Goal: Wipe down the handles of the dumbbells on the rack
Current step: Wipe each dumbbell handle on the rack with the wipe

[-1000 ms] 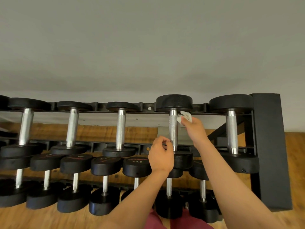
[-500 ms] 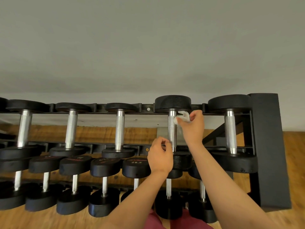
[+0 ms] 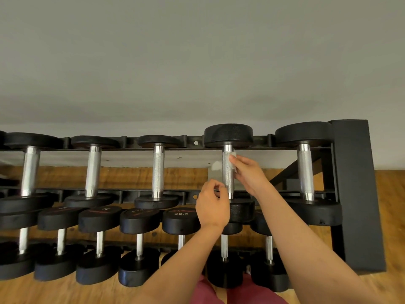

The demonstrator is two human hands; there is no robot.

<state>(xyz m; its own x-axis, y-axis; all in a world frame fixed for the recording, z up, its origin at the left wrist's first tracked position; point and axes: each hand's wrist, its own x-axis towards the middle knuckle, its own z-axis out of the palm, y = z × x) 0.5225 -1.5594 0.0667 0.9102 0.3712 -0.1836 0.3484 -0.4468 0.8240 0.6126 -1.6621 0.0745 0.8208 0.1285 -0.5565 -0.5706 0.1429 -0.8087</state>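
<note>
While the right hand (image 3: 248, 172) pinches a small white wipe (image 3: 232, 161) against the upper part of the knurled chrome handle (image 3: 228, 181) of the black round-headed dumbbell (image 3: 228, 134) second from the right on the black steel rack (image 3: 355, 194), the left hand (image 3: 212, 207) sits by the handle's lower end, fingers curled; whether they grip it I cannot tell. This handle appears mid-wipe. Next, probably, the wipe must travel down the bar, then cross to the neighbouring chrome handle at the far right (image 3: 305, 170)

black dumbbell heads (image 3: 228, 134), silver knurled handles (image 3: 158, 170), white wipe (image 3: 232, 160), black rack (image 3: 359, 194), brown wood floor (image 3: 390, 194), grey wall (image 3: 197, 62), maroon trousers (image 3: 203, 292) bottom centre
</note>
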